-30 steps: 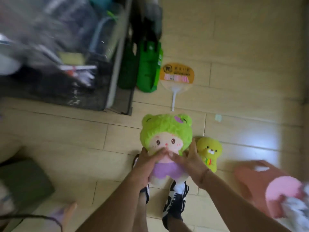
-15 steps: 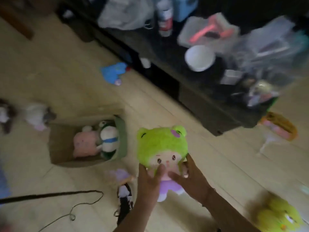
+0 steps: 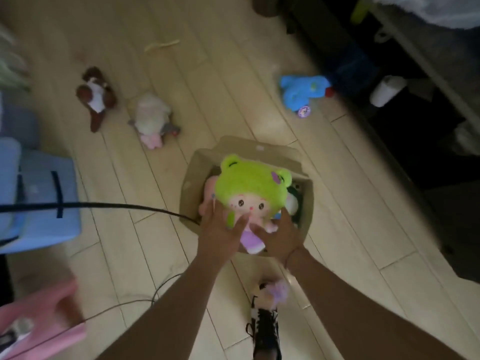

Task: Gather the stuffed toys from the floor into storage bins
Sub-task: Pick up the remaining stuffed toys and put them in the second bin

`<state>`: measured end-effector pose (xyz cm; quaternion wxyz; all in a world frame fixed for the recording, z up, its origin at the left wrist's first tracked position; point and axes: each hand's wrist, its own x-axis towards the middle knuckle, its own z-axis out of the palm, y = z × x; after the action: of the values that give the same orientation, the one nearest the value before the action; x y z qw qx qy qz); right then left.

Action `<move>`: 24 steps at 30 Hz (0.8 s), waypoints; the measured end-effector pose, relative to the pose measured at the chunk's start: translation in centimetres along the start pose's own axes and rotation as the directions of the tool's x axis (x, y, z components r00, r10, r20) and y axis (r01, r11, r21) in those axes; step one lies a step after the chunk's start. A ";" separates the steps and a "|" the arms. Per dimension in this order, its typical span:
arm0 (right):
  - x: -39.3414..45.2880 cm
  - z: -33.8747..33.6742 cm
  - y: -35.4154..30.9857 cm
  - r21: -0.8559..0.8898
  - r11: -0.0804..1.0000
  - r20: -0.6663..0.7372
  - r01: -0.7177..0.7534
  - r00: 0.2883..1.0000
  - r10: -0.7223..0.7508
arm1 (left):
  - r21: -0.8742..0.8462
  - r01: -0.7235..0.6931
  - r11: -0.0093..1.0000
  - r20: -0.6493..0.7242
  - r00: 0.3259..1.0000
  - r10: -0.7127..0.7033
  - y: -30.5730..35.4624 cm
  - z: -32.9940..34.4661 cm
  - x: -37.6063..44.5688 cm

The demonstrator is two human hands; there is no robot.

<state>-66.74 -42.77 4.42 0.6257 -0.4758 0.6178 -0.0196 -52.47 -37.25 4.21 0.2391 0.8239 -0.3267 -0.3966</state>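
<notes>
Holding the green doll [image 3: 250, 189] over the cardboard box [image 3: 307, 203], your left hand [image 3: 219, 233] and right hand [image 3: 281, 236] curl around its body. Toys already fill the box, so the doll may bounce out onto the floor [image 3: 181, 87].

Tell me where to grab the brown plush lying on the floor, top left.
Grip the brown plush round its white middle, coming straight down from above: it lies flat and apart from the white plush, and its body is broader than its thin lower end.
</notes>
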 end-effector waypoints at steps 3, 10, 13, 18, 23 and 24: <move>3.0 0.1 -0.2 -0.205 0.972 -0.006 -0.119 0.993 0.120 | 0.209 0.054 0.976 0.029 0.998 -0.061 -0.8 -0.7 2.7; 2.1 -3.3 4.9 -0.213 0.949 -0.081 -0.232 0.972 0.220 | 0.225 -0.257 0.940 0.235 0.950 0.204 -0.3 1.6 1.2; -0.4 -6.0 9.1 -0.217 0.915 -0.075 -0.340 0.941 0.331 | 0.179 0.060 0.982 0.253 0.962 -0.105 0.9 4.3 -1.5; -6.9 -11.8 17.9 -0.041 0.896 -0.100 -0.443 0.894 0.438 | 0.339 -0.094 0.936 0.376 0.926 -0.044 4.3 13.0 -7.7; -15.1 -20.3 30.0 0.164 0.865 -0.193 -0.475 0.844 0.500 | 0.348 -0.305 0.887 0.633 0.774 0.018 9.7 26.8 -17.5; -16.8 -22.3 32.7 0.204 0.854 -0.219 -0.479 0.828 0.517 | 0.343 -0.348 0.872 0.680 0.733 0.025 10.7 30.0 -19.8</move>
<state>-106.76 -27.34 1.61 0.5523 -0.2455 0.7958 0.0375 -89.77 -34.07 3.89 -0.0477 0.6253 -0.5552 -0.5464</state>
